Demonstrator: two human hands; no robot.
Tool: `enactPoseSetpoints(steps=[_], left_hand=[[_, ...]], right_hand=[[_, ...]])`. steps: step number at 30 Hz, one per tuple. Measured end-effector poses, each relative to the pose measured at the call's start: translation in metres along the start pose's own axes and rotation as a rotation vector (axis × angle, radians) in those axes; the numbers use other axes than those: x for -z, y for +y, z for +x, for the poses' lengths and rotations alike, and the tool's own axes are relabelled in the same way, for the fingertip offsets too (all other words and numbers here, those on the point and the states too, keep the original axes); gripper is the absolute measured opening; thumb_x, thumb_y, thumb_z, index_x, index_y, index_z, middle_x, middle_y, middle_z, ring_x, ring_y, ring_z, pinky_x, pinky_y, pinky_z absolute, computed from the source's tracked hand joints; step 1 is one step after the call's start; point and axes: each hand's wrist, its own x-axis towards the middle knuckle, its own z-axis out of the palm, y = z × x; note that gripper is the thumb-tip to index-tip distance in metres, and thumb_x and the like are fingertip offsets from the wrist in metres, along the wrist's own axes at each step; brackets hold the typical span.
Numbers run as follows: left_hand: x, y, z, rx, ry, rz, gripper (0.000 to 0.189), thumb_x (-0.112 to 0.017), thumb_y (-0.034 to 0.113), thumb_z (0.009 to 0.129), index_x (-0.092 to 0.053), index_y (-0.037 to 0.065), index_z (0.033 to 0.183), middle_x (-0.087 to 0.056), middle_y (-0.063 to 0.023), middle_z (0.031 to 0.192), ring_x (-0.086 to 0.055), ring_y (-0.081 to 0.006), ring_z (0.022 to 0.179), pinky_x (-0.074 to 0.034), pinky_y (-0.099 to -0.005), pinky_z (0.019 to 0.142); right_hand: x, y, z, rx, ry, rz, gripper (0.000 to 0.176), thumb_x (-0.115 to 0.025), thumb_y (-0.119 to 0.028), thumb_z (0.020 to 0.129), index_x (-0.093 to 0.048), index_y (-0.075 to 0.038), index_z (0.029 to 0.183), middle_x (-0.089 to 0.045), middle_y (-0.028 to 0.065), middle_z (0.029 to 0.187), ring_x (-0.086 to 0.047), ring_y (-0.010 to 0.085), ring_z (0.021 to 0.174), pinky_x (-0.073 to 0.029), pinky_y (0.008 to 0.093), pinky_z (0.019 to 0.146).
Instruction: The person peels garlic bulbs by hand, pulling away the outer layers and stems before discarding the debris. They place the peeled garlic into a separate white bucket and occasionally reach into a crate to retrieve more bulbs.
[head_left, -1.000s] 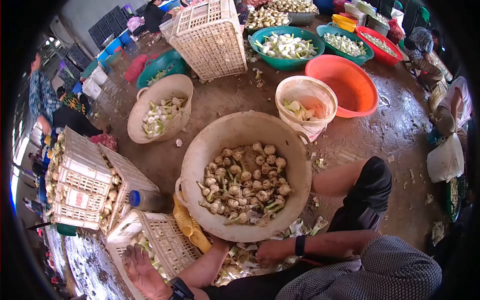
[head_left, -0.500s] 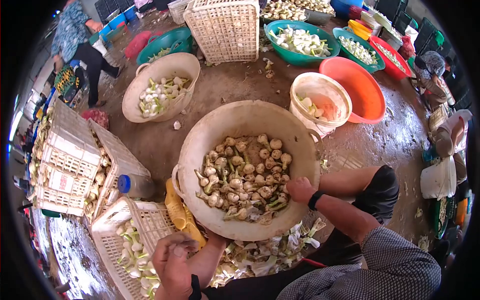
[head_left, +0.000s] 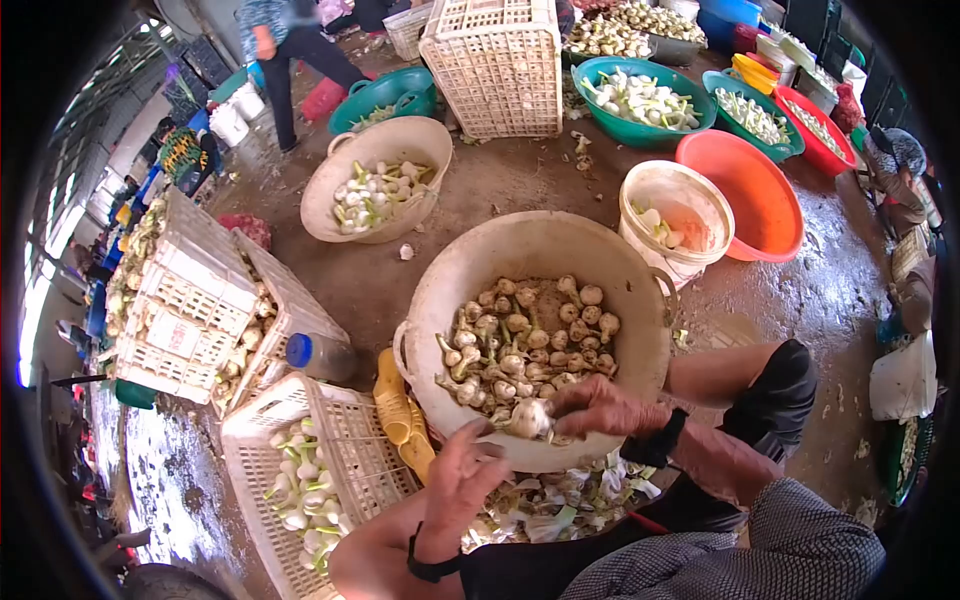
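My right hand pinches a garlic bulb at the near side of a big pale basin. Close to that bulb on its left is my left hand, its fingers apart and nothing visible in them. Many dirty, unpeeled garlic bulbs with short stems lie in the basin. Below its near rim, peeled skins are heaped between my legs. Beside my left hand a white crate holds clean white garlic with green stems.
Left of the basin are a yellow shoe, a jar with a blue lid and tilted crates of garlic. Beyond it stand a smaller basin, a white bucket and an orange tub. A person walks at the back left.
My right hand has come up from the bulbs with one garlic bulb, moving left. My left hand has moved right towards it. The view has turned left.
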Motion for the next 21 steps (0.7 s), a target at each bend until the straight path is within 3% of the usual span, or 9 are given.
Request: enactPoseSetpoints(steps=[2,7,10,13,15,16,18,21], left_hand=[[-0.013,0.009,0.001,-0.035,-0.168,-0.007,0.06,-0.072,0.004,0.083,-0.041,-0.006,0.134,-0.056,-0.0134,0.122,-0.058,-0.0184,0.108,-0.052,-0.0293,0.088],[-0.015,-0.001,0.001,-0.053,-0.216,-0.065,0.065,-0.075,0.0,0.079,-0.04,-0.006,0.134,-0.057,-0.014,0.121,-0.058,-0.0184,0.108,-0.052,-0.03,0.089],[-0.015,-0.014,0.004,-0.164,-0.118,0.048,0.061,-0.074,-0.004,0.076,-0.044,-0.008,0.129,-0.06,-0.0161,0.117,-0.059,-0.0224,0.109,-0.05,-0.033,0.093],[-0.015,-0.022,0.008,-0.201,-0.053,0.232,0.056,-0.072,-0.008,0.074,-0.047,-0.007,0.125,-0.059,-0.0167,0.117,-0.059,-0.0198,0.108,-0.052,-0.0318,0.09],[-0.015,-0.025,0.009,-0.34,0.038,0.685,0.056,-0.072,-0.005,0.071,-0.049,-0.003,0.122,-0.058,-0.0171,0.117,-0.062,-0.0211,0.103,-0.053,-0.032,0.087],[-0.019,-0.022,0.009,-0.334,0.034,0.686,0.056,-0.072,-0.005,0.071,-0.049,-0.003,0.122,-0.058,-0.0171,0.117,-0.062,-0.0211,0.103,-0.053,-0.032,0.087],[-0.028,-0.014,0.007,-0.465,0.068,0.935,0.057,-0.074,0.003,0.067,-0.05,0.003,0.119,-0.057,-0.0201,0.107,-0.061,-0.0376,0.094,-0.052,-0.0386,0.08],[-0.029,-0.019,0.009,-0.501,0.067,1.021,0.057,-0.071,-0.001,0.065,-0.051,0.002,0.118,-0.057,-0.0197,0.111,-0.06,-0.037,0.096,-0.052,-0.0385,0.082]], right_hand=[[-0.024,-0.003,-0.003,0.113,-0.053,0.069,0.025,-0.071,-0.013,0.086,-0.065,0.001,0.106,-0.065,0.0042,0.088,-0.06,0.0098,0.08,-0.05,0.0268,0.072],[-0.044,0.013,-0.005,0.314,0.026,0.035,0.025,-0.069,-0.017,0.088,-0.065,0.0,0.105,-0.066,0.0041,0.087,-0.06,0.01,0.08,-0.05,0.0274,0.074],[-0.039,0.017,-0.01,0.073,0.124,0.057,0.029,-0.065,-0.026,0.091,-0.064,0.001,0.099,-0.062,0.0035,0.078,-0.058,0.0105,0.075,-0.048,0.0282,0.066],[-0.037,0.021,-0.014,0.095,0.028,0.05,0.029,-0.063,-0.027,0.092,-0.064,0.002,0.097,-0.06,0.0026,0.075,-0.057,0.01,0.07,-0.046,0.0278,0.061],[-0.042,0.014,-0.013,0.126,0.025,0.049,0.03,-0.063,-0.028,0.092,-0.065,0.001,0.094,-0.06,0.0019,0.073,-0.056,0.0083,0.066,-0.045,0.0272,0.057],[-0.045,0.012,-0.012,0.066,0.009,0.078,0.03,-0.062,-0.029,0.093,-0.065,0.001,0.093,-0.06,0.0015,0.072,-0.055,0.0076,0.065,-0.045,0.0269,0.056],[-0.046,0.018,-0.009,-0.011,-0.01,0.084,0.03,-0.062,-0.029,0.093,-0.066,0.001,0.093,-0.059,0.0,0.07,-0.053,0.0061,0.063,-0.043,0.0257,0.054],[-0.046,0.017,-0.01,-0.018,0.012,0.092,0.028,-0.062,-0.027,0.093,-0.066,0.001,0.093,-0.059,-0.0001,0.072,-0.052,0.0061,0.064,-0.044,0.0253,0.055]])
